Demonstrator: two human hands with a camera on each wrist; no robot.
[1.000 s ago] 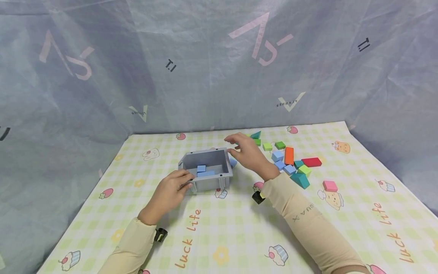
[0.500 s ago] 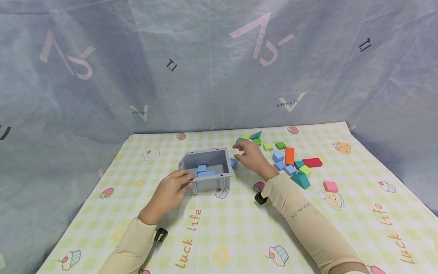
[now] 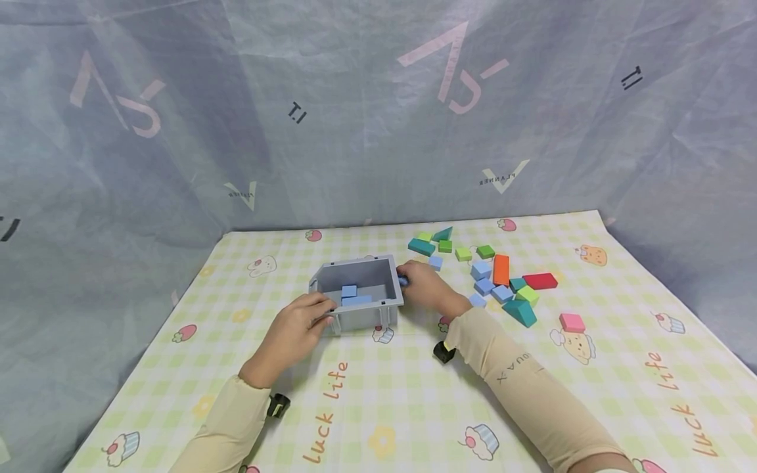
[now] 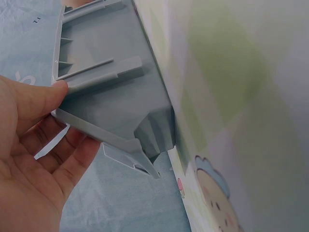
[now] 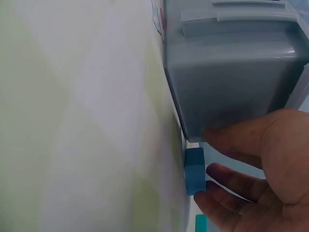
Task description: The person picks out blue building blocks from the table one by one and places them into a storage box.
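A grey plastic bin (image 3: 362, 318) stands on the tablecloth with blue blocks (image 3: 357, 300) inside. My left hand (image 3: 296, 332) grips its near left corner; in the left wrist view the thumb lies on one side of the rim (image 4: 96, 128) and the fingers on the other. Close to the bin's right side is my right hand (image 3: 427, 286). A blue block (image 5: 195, 171) lies by the bin's base, at the fingertips of that hand in the right wrist view. The thumb is apart from those fingers, near the bin wall. Whether any finger touches the block is hard to tell.
Loose blocks lie to the right: an orange block (image 3: 500, 269), a red block (image 3: 540, 281), a pink block (image 3: 572, 322), a teal triangular block (image 3: 520, 312) and several blue ones. Behind the right hand are a teal block (image 3: 422, 247) and green blocks (image 3: 445, 246).
My right hand has come down from above the bin's right rim to the blue block beside it, uncovering blocks behind. My left hand and the bin have stayed put.
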